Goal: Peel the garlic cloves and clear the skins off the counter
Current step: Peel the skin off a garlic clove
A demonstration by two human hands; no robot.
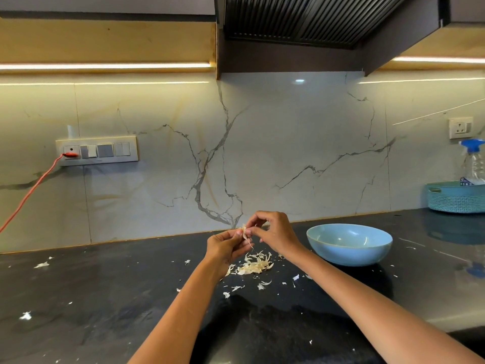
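Clove: pinched between left hand and right hand
Skins: heaped on counter below
Bowl: right of hands

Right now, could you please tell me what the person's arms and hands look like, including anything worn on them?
Both arms are bare up to the frame edge: no sleeves, gloves or watch. The left hand and right hand show no rings or markings.

Both hands, left hand and right hand, pinch a garlic clove above a pile of skins on the black desk, beside a blue bowl.
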